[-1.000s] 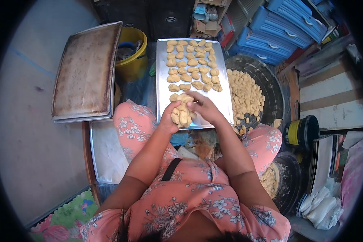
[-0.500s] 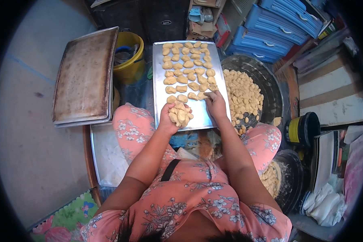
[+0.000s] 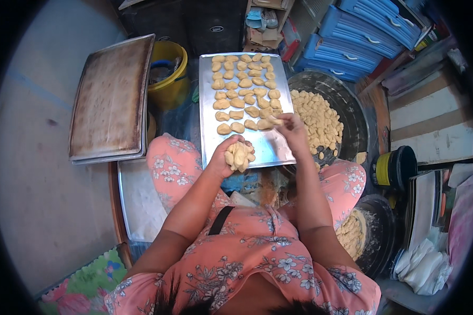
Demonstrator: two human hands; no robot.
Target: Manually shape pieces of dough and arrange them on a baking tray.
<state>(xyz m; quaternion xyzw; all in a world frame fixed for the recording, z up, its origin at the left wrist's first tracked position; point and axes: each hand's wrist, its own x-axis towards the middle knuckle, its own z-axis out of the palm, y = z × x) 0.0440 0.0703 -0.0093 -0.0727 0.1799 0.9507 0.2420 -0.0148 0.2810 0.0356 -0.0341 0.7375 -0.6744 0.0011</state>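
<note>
A metal baking tray (image 3: 207, 152) lies before me, with rows of pale yellow dough pieces (image 3: 237, 103) spread over it. Cupped in my left hand (image 3: 222, 155), by the tray's near edge, is a clump of dough pieces (image 3: 239, 157). My right hand (image 3: 294, 135) is over the tray's right side, pinching a small dough piece (image 3: 275, 121) between thumb and fingers. That piece is at the right end of the nearest row, above or against the pieces there; I cannot tell which. Part of the clump is hidden by my left fingers.
Right of the tray stands a wide dark basin (image 3: 355, 118) heaped with dough pieces; another dark basin (image 3: 379, 241) with dough is by my right knee. Stained trays (image 3: 110, 100) lean at left near a yellow bucket (image 3: 180, 86). A dark tub (image 3: 402, 168) sits at right, below blue drawers (image 3: 352, 44).
My right hand has lifted slightly up and to the right, with a dough piece now showing in its fingers. My left hand with its clump has shifted a little right and down.
</note>
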